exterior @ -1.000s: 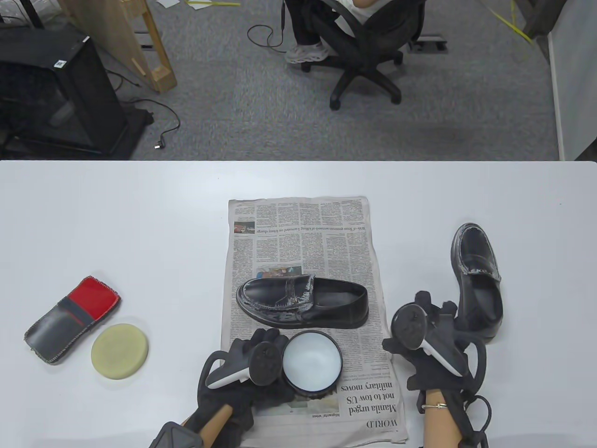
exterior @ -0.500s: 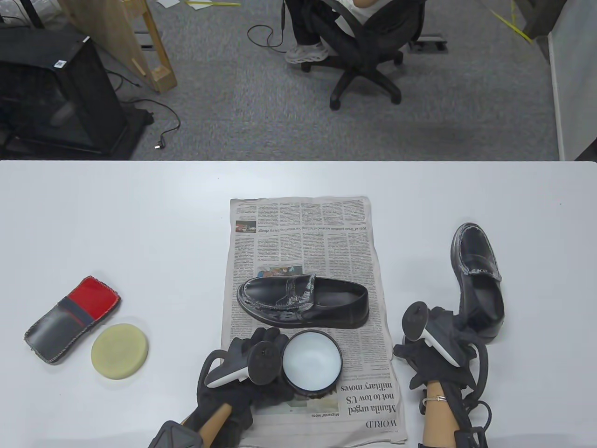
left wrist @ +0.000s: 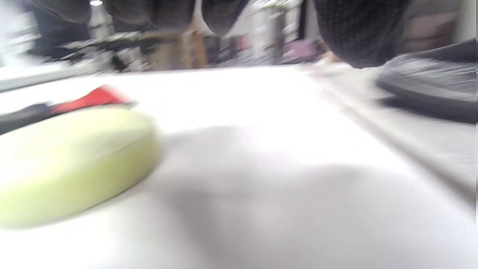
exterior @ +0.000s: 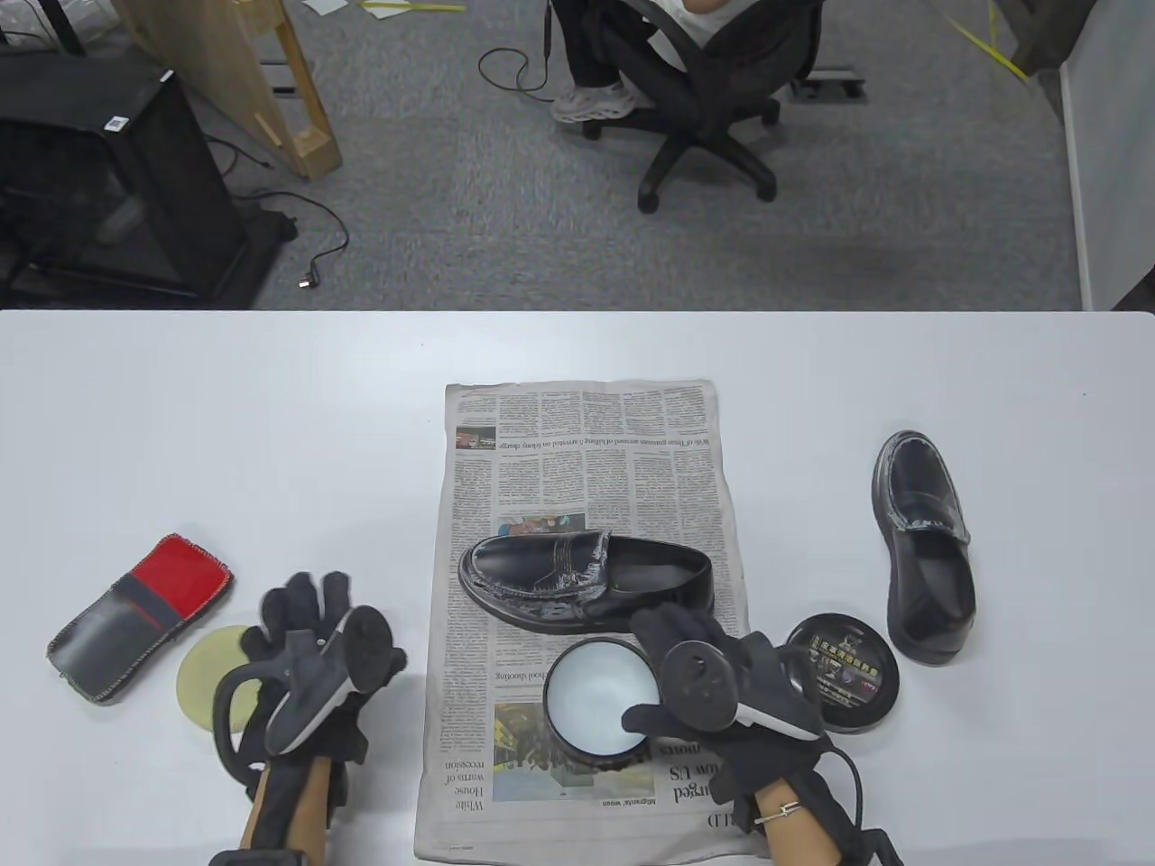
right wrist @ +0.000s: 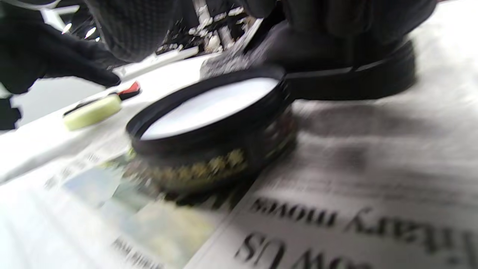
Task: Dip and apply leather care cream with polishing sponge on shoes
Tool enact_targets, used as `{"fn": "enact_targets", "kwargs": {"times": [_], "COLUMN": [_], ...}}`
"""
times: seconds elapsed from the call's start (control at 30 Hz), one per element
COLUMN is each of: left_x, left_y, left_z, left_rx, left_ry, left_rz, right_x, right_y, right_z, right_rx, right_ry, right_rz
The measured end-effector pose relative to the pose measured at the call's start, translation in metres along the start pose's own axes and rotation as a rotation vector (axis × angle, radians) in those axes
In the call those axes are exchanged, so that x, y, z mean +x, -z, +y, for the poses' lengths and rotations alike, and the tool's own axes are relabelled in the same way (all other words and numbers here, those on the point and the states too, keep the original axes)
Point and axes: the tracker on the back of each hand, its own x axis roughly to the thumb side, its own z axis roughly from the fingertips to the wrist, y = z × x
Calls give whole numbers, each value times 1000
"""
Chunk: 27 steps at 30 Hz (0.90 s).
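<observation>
The black loafer lies on the newspaper with its long axis running left to right across the table, toe to the left and heel to the right; its leather is glossy, with pale stitching round the toe. A second shoe sits off the paper to the right, toe pointing away from the person. The open cream tin, black-walled with white cream inside, stands on the paper just in front of the loafer, and its lid lies to its right. The right hand rests at the tin's right rim, fingers loosely spread, gripping nothing plainly. The left hand hovers with fingers extended over the round yellow sponge, holding nothing, beside a red-and-grey cloth.
</observation>
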Motion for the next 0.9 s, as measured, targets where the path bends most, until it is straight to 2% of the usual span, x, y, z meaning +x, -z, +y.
{"fn": "enact_targets", "kwargs": {"times": [0.13, 0.23, 0.3, 0.4, 0.47, 0.6, 0.73, 0.83, 0.9], "left_x": [-29, -37, -38, -38, -39, -37, -29, -5, 19], "left_y": [21, 28, 32, 32, 33, 31, 17, -2, -20], "left_z": [-21, -32, -39, -37, -37, -33, -11, 5, 15], "left_rx": [-203, -249, -307, -200, -203, -108, 13, 92, 182], "left_ry": [-127, -105, -156, -96, -100, -54, -132, -309, -354], "left_rz": [112, 195, 185, 252, 257, 293, 181, -83, -272], "right_x": [8, 8, 6, 4, 4, 5, 4, 3, 0], "right_y": [8, 10, 11, 12, 12, 12, 12, 13, 13], "right_z": [15, 20, 21, 21, 21, 21, 21, 21, 20], "right_rx": [98, 119, 118, 116, 112, 109, 111, 111, 114], "right_ry": [-69, -87, -79, -65, -64, -76, -73, -66, -48], "right_rz": [-21, -10, -4, -2, 3, 7, 9, 10, 14]}}
